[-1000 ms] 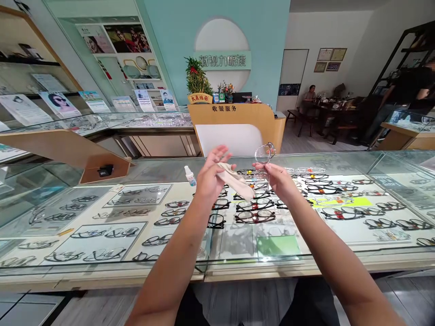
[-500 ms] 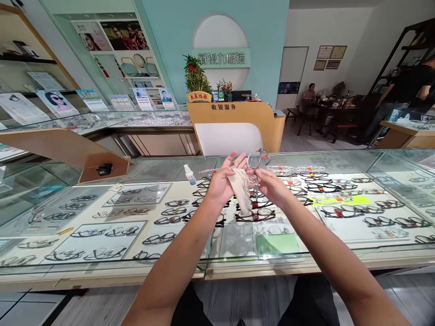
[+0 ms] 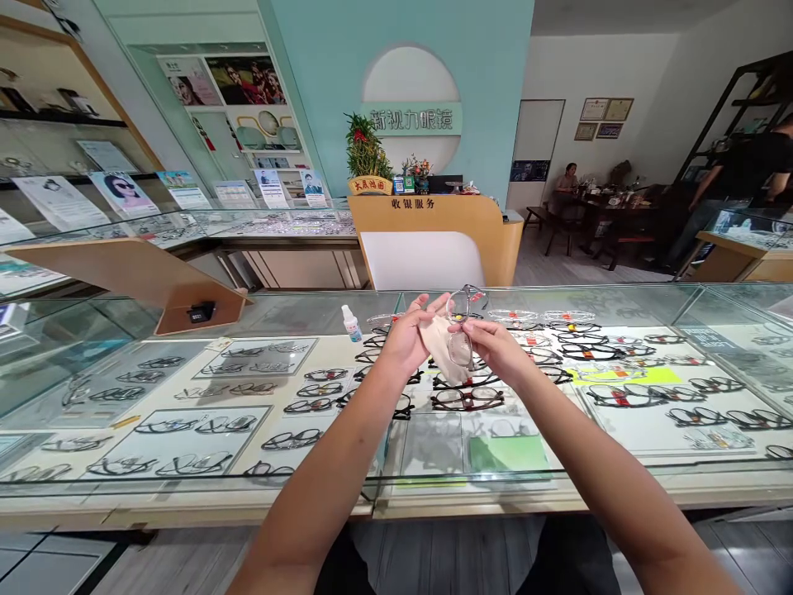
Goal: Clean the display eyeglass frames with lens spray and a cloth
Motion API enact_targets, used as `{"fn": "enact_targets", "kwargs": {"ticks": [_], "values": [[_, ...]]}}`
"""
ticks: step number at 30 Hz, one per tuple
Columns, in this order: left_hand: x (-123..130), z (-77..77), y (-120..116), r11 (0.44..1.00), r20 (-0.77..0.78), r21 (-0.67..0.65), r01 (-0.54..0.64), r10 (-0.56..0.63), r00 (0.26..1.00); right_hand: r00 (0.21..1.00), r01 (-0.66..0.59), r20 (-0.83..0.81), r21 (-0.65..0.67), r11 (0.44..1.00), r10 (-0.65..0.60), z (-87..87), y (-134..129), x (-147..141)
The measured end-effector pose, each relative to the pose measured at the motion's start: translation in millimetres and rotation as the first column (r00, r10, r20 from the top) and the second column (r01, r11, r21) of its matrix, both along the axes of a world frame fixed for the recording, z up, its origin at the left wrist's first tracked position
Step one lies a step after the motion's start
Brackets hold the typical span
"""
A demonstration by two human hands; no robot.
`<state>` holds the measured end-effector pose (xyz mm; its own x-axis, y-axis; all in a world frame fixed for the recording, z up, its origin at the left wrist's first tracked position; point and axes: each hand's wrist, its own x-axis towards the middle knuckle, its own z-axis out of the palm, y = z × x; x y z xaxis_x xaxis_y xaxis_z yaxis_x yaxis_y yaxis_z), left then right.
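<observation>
Above the glass counter, my right hand [image 3: 489, 343] pinches a pair of eyeglasses [image 3: 469, 304] by the middle of the frame, one lens above the fingers and the other below. My left hand [image 3: 409, 335] is closed on a pale cleaning cloth [image 3: 447, 351], its thumb pressing the cloth and some fingers stretched out behind. The cloth hangs down against the lower lens; whether it touches the lens all over I cannot tell. A small white spray bottle [image 3: 351, 323] stands upright on the glass, left of my left hand.
Under the counter glass lie several rows of eyeglasses [image 3: 467, 400] and a green card [image 3: 509, 454]. A wooden stand [image 3: 201, 310] rests on the counter at left. Beyond is a cashier desk [image 3: 434, 216]. A person in black [image 3: 747, 169] stands at far right; another sits at a table behind.
The camera view has tilted up slightly, so the scene sits lower. The cloth is bunched more against the lower lens, and the glasses have turned a little in my right hand.
</observation>
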<state>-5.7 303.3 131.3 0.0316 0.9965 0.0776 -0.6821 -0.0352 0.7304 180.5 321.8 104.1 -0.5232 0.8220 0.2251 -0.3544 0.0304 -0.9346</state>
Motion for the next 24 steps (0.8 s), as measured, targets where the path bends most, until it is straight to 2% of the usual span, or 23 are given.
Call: {"fn": "enact_targets", "kwargs": {"ticks": [3,6,9,12,16,20,24], "values": [[2.3,-8.1,8.3,0.995,-0.168,-0.099,-0.013,-0.004,0.986,0.991,0.135,0.005,0.092,0.987,-0.136,0.5,4.8,4.7],[5.0,-16.1,12.0,0.993,-0.293,-0.109,-0.039,0.005,0.956,0.97,0.232,0.024,0.215,0.949,-0.242,3.3,7.9,10.2],[8.7,-22.3,11.2,0.986,-0.392,-0.041,-0.164,0.136,0.91,0.946,0.278,0.059,0.353,0.893,-0.318,6.9,7.2,12.7],[13.2,-25.8,8.9,0.944,-0.476,0.092,-0.316,0.32,0.819,0.941,0.27,0.074,0.424,0.864,-0.33,9.0,4.3,12.0],[15.6,-28.1,8.7,0.911,-0.535,0.175,-0.373,0.406,0.741,0.929,0.272,0.093,0.483,0.832,-0.358,10.1,-0.1,10.3],[12.8,-28.9,11.6,0.915,-0.525,0.169,-0.366,0.398,0.752,0.906,0.312,0.084,0.532,0.787,-0.416,12.0,-4.2,9.4],[10.4,-29.2,14.3,0.925,-0.499,0.189,-0.329,0.379,0.78,0.903,0.315,0.089,0.525,0.79,-0.42,13.1,-4.3,9.4]]}}
